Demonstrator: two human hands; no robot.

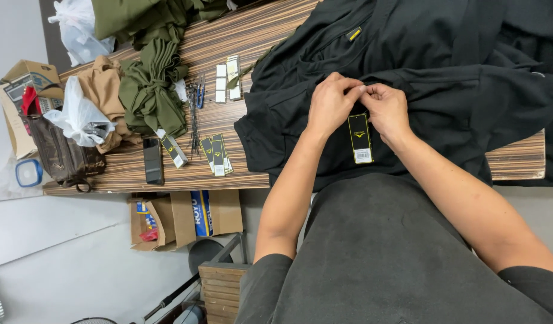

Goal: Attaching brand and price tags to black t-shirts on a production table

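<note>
A black garment [432, 66] lies spread over the striped wooden table [252, 42]. My left hand [330, 105] and my right hand [386, 108] meet fingertip to fingertip on the garment, pinching at the top of a black hang tag [360, 139] with a yellow mark and a white label end. The tag lies flat on the cloth just below my fingers. What my fingertips pinch between them is too small to make out.
More black tags [216, 155] lie in small stacks left of the garment, with white tags [227, 78], a bundle of thin fasteners [194, 108] and a dark phone [153, 161]. Olive garments [153, 90], a tan garment, a plastic bag and a brown bag [60, 153] crowd the table's left end. A cardboard box [186, 219] sits on the floor below.
</note>
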